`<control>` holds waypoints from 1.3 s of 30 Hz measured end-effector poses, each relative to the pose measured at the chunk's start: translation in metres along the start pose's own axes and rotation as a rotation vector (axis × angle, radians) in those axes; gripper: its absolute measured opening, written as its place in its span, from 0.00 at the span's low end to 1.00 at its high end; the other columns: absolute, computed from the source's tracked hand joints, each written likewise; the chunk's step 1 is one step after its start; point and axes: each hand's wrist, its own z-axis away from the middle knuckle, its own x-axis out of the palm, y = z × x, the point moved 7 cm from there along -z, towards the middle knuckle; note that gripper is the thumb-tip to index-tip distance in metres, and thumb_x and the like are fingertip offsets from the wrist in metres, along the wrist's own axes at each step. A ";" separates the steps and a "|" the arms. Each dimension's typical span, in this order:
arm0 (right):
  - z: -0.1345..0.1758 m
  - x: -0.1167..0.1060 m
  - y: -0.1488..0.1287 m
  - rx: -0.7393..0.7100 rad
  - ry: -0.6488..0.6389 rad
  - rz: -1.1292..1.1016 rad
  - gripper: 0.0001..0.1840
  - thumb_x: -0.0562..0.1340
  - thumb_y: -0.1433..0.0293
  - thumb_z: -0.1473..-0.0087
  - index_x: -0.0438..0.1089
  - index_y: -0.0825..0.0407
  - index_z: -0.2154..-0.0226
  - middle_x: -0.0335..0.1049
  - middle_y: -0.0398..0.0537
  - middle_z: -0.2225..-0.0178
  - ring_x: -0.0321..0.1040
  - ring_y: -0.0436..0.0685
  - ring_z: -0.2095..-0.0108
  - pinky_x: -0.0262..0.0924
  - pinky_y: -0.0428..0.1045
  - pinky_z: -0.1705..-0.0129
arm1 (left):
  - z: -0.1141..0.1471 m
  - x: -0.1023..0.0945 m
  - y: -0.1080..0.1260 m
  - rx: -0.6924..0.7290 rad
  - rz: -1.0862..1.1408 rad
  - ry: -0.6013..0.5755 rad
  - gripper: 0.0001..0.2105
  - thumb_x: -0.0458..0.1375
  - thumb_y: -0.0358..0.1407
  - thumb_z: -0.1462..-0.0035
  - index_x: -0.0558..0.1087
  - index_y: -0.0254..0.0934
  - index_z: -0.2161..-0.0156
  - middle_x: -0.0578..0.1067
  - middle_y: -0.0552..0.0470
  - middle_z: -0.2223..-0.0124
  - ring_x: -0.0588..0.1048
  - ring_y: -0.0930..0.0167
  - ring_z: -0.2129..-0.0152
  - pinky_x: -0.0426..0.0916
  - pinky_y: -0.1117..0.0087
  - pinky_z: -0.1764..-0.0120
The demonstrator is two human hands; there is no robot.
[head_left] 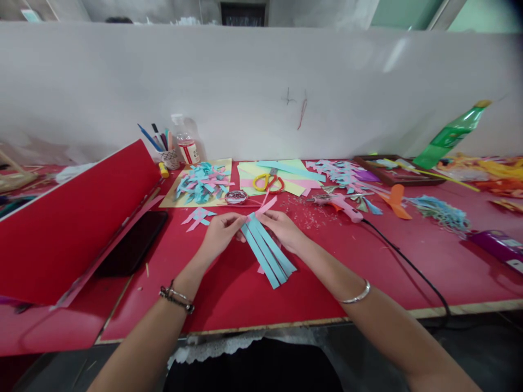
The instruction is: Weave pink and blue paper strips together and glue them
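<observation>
Black clothing [253, 370] with a white lacy edge is nearest to the head camera, below my two forearms. With my left hand [224, 231] and my right hand [284, 228] I pinch narrowly the far end of blue paper strips [267, 256], where a pink paper strip [268, 205] crosses them. The blue strips fan toward me above the red table [327, 296]. Just beside my left hand lies a pink-and-blue woven paper piece [199, 216]. Beyond my hands are yellow-and-red-handled scissors [277, 187]; to the right, a pink glue gun [345, 207].
</observation>
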 end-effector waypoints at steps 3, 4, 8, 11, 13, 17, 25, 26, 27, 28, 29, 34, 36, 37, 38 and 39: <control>0.001 -0.004 0.002 0.025 0.045 -0.020 0.13 0.62 0.61 0.60 0.67 0.54 0.74 0.66 0.42 0.79 0.61 0.47 0.79 0.57 0.44 0.77 | 0.000 0.002 -0.002 0.000 -0.022 -0.012 0.09 0.54 0.39 0.53 0.70 0.33 0.75 0.68 0.58 0.85 0.68 0.78 0.88 0.63 0.78 0.81; 0.001 -0.005 0.001 0.027 0.058 -0.010 0.13 0.62 0.61 0.60 0.67 0.53 0.74 0.66 0.41 0.80 0.60 0.46 0.80 0.56 0.44 0.78 | 0.000 0.002 -0.002 -0.002 -0.028 -0.017 0.09 0.55 0.39 0.54 0.70 0.33 0.75 0.68 0.58 0.85 0.68 0.78 0.88 0.63 0.78 0.81; 0.002 -0.006 -0.007 -0.038 0.063 0.088 0.11 0.61 0.62 0.59 0.67 0.54 0.75 0.66 0.41 0.79 0.59 0.46 0.80 0.55 0.43 0.79 | 0.001 0.006 -0.005 -0.016 -0.040 -0.059 0.10 0.54 0.40 0.53 0.70 0.33 0.75 0.69 0.58 0.83 0.69 0.77 0.87 0.63 0.78 0.80; 0.001 -0.005 -0.009 -0.074 0.038 0.170 0.10 0.60 0.63 0.58 0.67 0.54 0.75 0.66 0.41 0.78 0.60 0.46 0.78 0.56 0.43 0.76 | 0.001 0.007 -0.004 0.008 -0.070 -0.083 0.11 0.53 0.41 0.52 0.69 0.34 0.76 0.69 0.57 0.81 0.69 0.76 0.85 0.64 0.76 0.79; 0.000 -0.003 -0.008 -0.081 0.024 0.206 0.10 0.60 0.63 0.58 0.67 0.54 0.76 0.65 0.41 0.78 0.60 0.46 0.78 0.55 0.44 0.75 | 0.001 0.007 -0.001 0.054 -0.123 -0.089 0.12 0.52 0.41 0.51 0.68 0.34 0.76 0.68 0.58 0.80 0.68 0.76 0.85 0.63 0.77 0.78; 0.001 -0.001 -0.010 -0.109 0.032 0.305 0.11 0.59 0.63 0.57 0.66 0.55 0.77 0.63 0.40 0.80 0.58 0.46 0.78 0.52 0.43 0.76 | 0.004 0.009 0.007 0.172 -0.295 -0.095 0.13 0.50 0.42 0.50 0.66 0.35 0.78 0.65 0.60 0.82 0.65 0.78 0.85 0.59 0.78 0.78; 0.000 -0.001 -0.012 -0.134 0.030 0.371 0.14 0.57 0.61 0.56 0.64 0.56 0.78 0.57 0.38 0.82 0.54 0.45 0.80 0.49 0.43 0.79 | 0.005 0.011 0.008 0.202 -0.454 -0.117 0.16 0.48 0.42 0.47 0.62 0.34 0.80 0.62 0.60 0.86 0.62 0.78 0.86 0.54 0.77 0.79; 0.000 -0.002 -0.011 -0.135 0.032 0.376 0.14 0.57 0.60 0.56 0.64 0.56 0.78 0.56 0.38 0.82 0.53 0.45 0.80 0.48 0.43 0.79 | 0.005 0.012 0.007 0.202 -0.457 -0.119 0.16 0.48 0.41 0.47 0.62 0.34 0.80 0.62 0.60 0.86 0.62 0.78 0.86 0.54 0.77 0.79; 0.000 -0.002 -0.011 -0.136 0.034 0.379 0.14 0.57 0.60 0.56 0.63 0.56 0.78 0.56 0.38 0.82 0.53 0.45 0.80 0.48 0.43 0.79 | 0.005 0.012 0.007 0.204 -0.459 -0.121 0.15 0.48 0.41 0.47 0.62 0.34 0.80 0.62 0.60 0.86 0.63 0.78 0.86 0.54 0.77 0.79; -0.001 -0.003 -0.011 -0.136 0.036 0.382 0.14 0.57 0.60 0.56 0.63 0.55 0.78 0.57 0.38 0.82 0.53 0.45 0.80 0.49 0.43 0.79 | 0.005 0.012 0.007 0.206 -0.459 -0.123 0.15 0.48 0.41 0.47 0.63 0.34 0.80 0.63 0.60 0.86 0.63 0.78 0.86 0.55 0.77 0.78; -0.001 -0.004 -0.011 -0.137 0.038 0.386 0.14 0.57 0.60 0.56 0.63 0.55 0.78 0.57 0.38 0.82 0.53 0.45 0.80 0.49 0.43 0.78 | 0.005 0.012 0.007 0.208 -0.460 -0.124 0.15 0.48 0.41 0.47 0.63 0.34 0.79 0.63 0.60 0.86 0.63 0.78 0.86 0.55 0.77 0.78; -0.001 -0.003 -0.013 -0.139 0.003 0.420 0.14 0.56 0.61 0.54 0.64 0.56 0.76 0.60 0.40 0.80 0.56 0.46 0.78 0.50 0.43 0.76 | 0.005 0.012 0.006 0.207 -0.475 -0.117 0.15 0.48 0.41 0.47 0.63 0.34 0.79 0.63 0.60 0.86 0.63 0.78 0.85 0.55 0.77 0.78; 0.000 0.001 -0.011 -0.117 -0.070 0.437 0.14 0.55 0.61 0.54 0.66 0.56 0.74 0.62 0.41 0.77 0.58 0.47 0.76 0.52 0.44 0.74 | 0.004 0.011 0.006 0.198 -0.476 -0.111 0.15 0.48 0.41 0.47 0.64 0.34 0.79 0.63 0.59 0.85 0.63 0.77 0.85 0.55 0.77 0.78; 0.001 0.003 -0.010 -0.107 -0.101 0.445 0.14 0.56 0.62 0.54 0.66 0.57 0.73 0.63 0.42 0.76 0.58 0.47 0.75 0.52 0.44 0.73 | 0.004 0.011 0.006 0.192 -0.475 -0.105 0.14 0.48 0.41 0.47 0.64 0.34 0.78 0.63 0.59 0.85 0.64 0.77 0.85 0.55 0.77 0.78; 0.001 0.004 -0.010 -0.106 -0.121 0.454 0.13 0.56 0.62 0.53 0.66 0.57 0.73 0.63 0.43 0.76 0.59 0.47 0.75 0.53 0.44 0.72 | 0.004 0.010 0.006 0.184 -0.474 -0.099 0.14 0.49 0.42 0.48 0.65 0.34 0.78 0.63 0.60 0.85 0.64 0.77 0.85 0.55 0.77 0.78; 0.001 0.005 -0.010 -0.113 -0.131 0.463 0.13 0.56 0.63 0.53 0.66 0.57 0.73 0.63 0.43 0.76 0.59 0.47 0.74 0.53 0.44 0.71 | 0.005 0.009 0.006 0.177 -0.473 -0.092 0.14 0.49 0.42 0.48 0.65 0.34 0.78 0.63 0.60 0.86 0.64 0.77 0.86 0.55 0.77 0.78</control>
